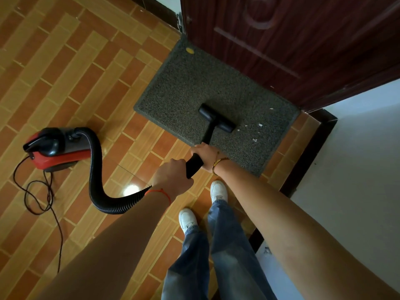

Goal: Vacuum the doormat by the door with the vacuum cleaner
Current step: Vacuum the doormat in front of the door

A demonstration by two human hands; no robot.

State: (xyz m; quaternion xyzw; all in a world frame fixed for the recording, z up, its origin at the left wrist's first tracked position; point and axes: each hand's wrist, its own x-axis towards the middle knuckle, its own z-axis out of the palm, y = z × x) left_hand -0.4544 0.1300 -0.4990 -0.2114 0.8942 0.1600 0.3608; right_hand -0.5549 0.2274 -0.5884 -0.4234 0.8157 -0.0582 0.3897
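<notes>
Both hands gripped the black plastic wand, left hand low, right hand higher, likely for steering. Its flat black nozzle sat on the dark grey bristly doormat at centre frame, beside white paper scraps; the red canister vacuum waited at left.

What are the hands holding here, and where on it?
Both grip the black vacuum wand at its upper end: the left hand lower, near the ribbed hose, the right hand just above it.
</notes>
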